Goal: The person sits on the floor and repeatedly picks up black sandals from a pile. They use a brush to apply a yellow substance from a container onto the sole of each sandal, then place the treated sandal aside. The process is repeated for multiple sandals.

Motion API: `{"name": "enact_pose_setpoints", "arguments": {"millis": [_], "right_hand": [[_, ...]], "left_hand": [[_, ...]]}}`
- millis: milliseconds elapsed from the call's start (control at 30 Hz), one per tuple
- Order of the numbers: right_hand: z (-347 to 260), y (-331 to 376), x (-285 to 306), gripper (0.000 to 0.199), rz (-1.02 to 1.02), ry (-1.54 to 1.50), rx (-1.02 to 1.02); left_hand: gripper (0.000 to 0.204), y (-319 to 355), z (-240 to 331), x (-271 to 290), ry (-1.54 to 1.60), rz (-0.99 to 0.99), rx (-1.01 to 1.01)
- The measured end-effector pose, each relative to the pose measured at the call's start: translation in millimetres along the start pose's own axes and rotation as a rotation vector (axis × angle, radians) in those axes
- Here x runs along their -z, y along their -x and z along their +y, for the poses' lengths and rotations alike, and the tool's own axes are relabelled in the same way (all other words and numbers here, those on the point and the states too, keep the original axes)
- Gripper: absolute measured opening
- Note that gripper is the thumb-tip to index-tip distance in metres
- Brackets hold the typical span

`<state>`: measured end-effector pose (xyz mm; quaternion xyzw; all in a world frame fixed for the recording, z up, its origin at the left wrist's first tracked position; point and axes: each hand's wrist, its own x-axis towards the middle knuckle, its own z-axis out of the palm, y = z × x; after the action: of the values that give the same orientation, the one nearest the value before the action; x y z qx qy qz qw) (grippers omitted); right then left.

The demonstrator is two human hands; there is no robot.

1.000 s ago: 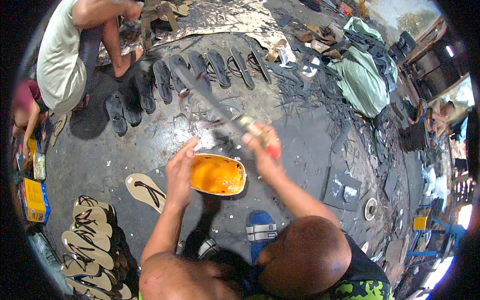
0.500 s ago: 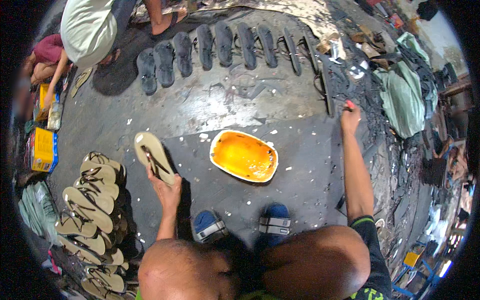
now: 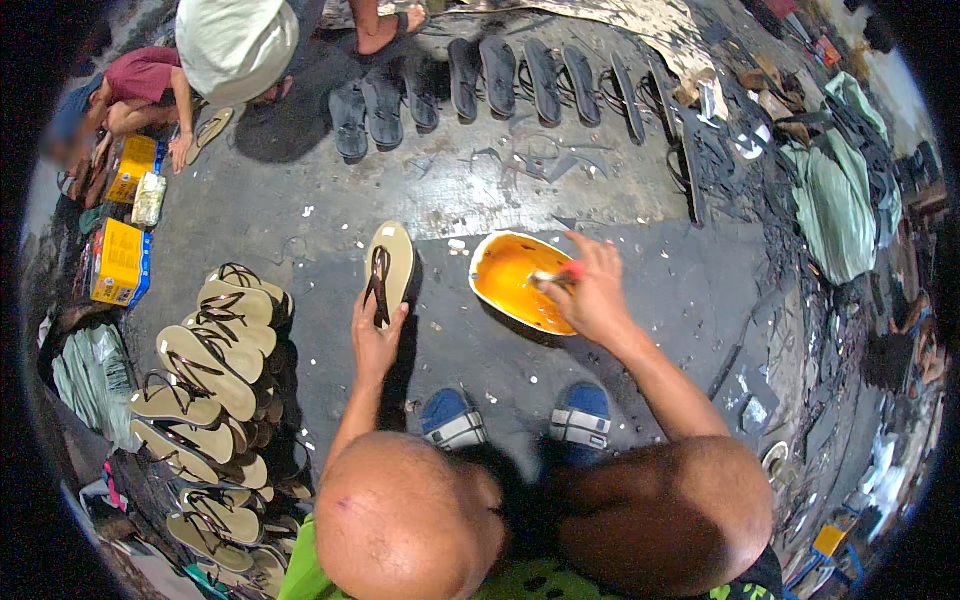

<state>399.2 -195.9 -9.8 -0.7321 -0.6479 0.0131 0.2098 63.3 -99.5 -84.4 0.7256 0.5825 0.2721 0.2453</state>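
My left hand [image 3: 376, 340] grips the heel end of a beige flip-flop [image 3: 398, 262] with dark brown straps, its sole upright above the floor. My right hand [image 3: 598, 298] is closed around a small red-handled brush [image 3: 543, 279], whose tip is over or in the white-rimmed basin [image 3: 487, 297]. Glossy orange-yellow liquid covers the inside of the basin. Fingers hide most of the brush, and the hand covers the basin's right end.
Stacked beige flip-flops [image 3: 205, 370] stand at my left. Black soles with straps [image 3: 497, 78] form a row at the far side. Near a yellow box [image 3: 122, 262], a person in a maroon shirt [image 3: 143, 75] crouches. Green sacks [image 3: 835, 205] and scraps lie right.
My right hand has come in from the far right to the basin with the brush. My left hand has turned the flip-flop more upright. The whole view has shifted.
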Motion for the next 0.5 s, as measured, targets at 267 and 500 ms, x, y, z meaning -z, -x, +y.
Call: {"name": "enact_pose_setpoints", "arguments": {"millis": [267,500], "right_hand": [[15.2,62.3,57.0,0.019,-0.124,-0.212,-0.078],[-1.5,84.5,77.3,0.019,-0.329,-0.174,-0.331]], "left_hand": [[0.065,-49.7,99.6,58.3,1.374,-0.121,0.3],[0.064,-67.3,173.2,64.8,1.637,-0.277,0.238]]}}
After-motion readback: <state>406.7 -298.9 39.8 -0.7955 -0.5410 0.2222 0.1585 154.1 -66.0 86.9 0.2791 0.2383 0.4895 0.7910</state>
